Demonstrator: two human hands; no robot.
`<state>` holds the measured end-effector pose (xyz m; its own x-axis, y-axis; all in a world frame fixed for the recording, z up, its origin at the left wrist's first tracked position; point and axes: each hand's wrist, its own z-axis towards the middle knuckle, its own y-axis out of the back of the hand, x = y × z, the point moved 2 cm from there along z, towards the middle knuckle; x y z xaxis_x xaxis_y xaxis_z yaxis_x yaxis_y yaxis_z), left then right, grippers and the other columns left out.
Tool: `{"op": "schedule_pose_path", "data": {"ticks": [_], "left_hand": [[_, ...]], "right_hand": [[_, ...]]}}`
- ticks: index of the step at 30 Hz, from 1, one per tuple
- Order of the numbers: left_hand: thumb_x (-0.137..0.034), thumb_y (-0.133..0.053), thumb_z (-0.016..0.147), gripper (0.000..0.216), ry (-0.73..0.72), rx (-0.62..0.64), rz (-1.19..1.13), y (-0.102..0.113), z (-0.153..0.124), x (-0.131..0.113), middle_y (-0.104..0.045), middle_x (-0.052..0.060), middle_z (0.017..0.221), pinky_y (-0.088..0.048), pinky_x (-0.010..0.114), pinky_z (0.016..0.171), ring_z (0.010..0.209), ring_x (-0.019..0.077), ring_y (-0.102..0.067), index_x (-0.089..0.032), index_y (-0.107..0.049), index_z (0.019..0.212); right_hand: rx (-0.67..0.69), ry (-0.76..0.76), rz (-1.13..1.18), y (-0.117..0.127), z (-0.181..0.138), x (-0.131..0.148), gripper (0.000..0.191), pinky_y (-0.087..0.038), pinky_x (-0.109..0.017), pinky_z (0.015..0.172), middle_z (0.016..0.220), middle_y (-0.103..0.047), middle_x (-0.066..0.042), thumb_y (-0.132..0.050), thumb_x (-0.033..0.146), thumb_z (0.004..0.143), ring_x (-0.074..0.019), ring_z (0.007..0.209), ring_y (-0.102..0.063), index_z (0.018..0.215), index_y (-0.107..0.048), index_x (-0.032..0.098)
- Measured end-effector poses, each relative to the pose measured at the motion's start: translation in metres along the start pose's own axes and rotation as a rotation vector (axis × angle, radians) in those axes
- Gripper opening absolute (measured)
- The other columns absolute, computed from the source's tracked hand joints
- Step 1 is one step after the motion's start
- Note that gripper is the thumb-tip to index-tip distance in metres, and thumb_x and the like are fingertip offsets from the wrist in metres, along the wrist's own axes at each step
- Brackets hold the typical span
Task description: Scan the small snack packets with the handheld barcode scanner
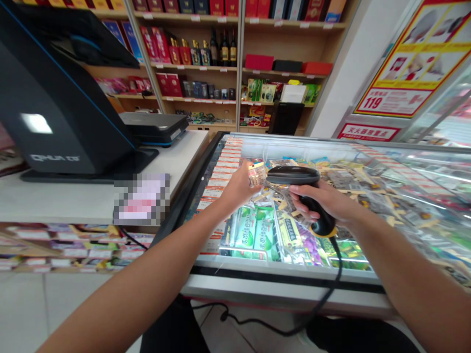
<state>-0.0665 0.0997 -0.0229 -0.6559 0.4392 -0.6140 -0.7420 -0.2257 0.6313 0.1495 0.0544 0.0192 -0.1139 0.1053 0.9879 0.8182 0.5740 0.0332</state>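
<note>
My right hand (pixel 324 196) is wrapped round the handle of a black barcode scanner (pixel 294 174), its head pointing left. A cable runs down from the yellow-ringed base of its handle. My left hand (pixel 241 186) is closed on a small package (pixel 256 174) with a pale printed face, held just in front of the scanner's head. What kind of goods the package holds cannot be made out. Both hands are above the glass top of a chest freezer (pixel 235 277). Green ice-pop packets (pixel 253 230) and several other wrapped goods lie under the glass.
On the white counter (pixel 81 203) at left stand a black checkout terminal (pixel 69 108) and a flat dark device (pixel 154 125). A blurred-out item (pixel 142 198) lies near the counter's edge. The scanner cable (pixel 272 333) loops below the freezer front. Stocked shelves (pixel 191 68) stand behind.
</note>
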Motion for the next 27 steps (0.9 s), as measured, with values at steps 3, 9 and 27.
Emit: {"op": "schedule_pose_path", "data": {"ticks": [3, 9, 27], "left_hand": [[-0.027, -0.078, 0.074, 0.056, 0.007, -0.004, -0.008, 0.0, -0.001, -0.001, -0.065, 0.014, 0.123, -0.048, 0.042, 0.096, 0.117, 0.0303, -0.062, -0.02, -0.048, 0.121], [-0.024, -0.073, 0.077, 0.055, 0.004, -0.018, 0.079, 0.003, 0.001, 0.0, -0.065, 0.011, 0.122, -0.049, 0.038, 0.094, 0.113, 0.0261, -0.064, -0.021, -0.045, 0.125], [-0.066, -0.052, 0.089, 0.059, 0.058, 0.092, 0.394, -0.012, -0.002, -0.035, -0.05, 0.015, 0.135, -0.038, 0.053, 0.102, 0.127, 0.0337, -0.047, -0.025, -0.058, 0.131]], "right_hand": [[0.016, 0.008, 0.02, -0.001, -0.001, 0.001, 0.037, -0.032, -0.02, 0.036, 0.052, -0.05, 0.004, -0.069, 0.045, 0.086, -0.0051, 0.035, -0.036, 0.067, -0.053, 0.018], [-0.007, 0.003, 0.065, -0.001, 0.001, 0.0, 0.034, -0.031, -0.019, 0.036, 0.052, -0.05, 0.003, -0.07, 0.044, 0.086, -0.0047, 0.036, -0.035, 0.07, -0.056, 0.017], [-0.178, 0.092, 0.257, 0.015, 0.001, 0.01, 0.033, -0.033, -0.023, 0.044, 0.068, -0.055, 0.003, -0.071, 0.05, 0.084, -0.0074, 0.046, -0.041, 0.093, -0.061, 0.021]]}}
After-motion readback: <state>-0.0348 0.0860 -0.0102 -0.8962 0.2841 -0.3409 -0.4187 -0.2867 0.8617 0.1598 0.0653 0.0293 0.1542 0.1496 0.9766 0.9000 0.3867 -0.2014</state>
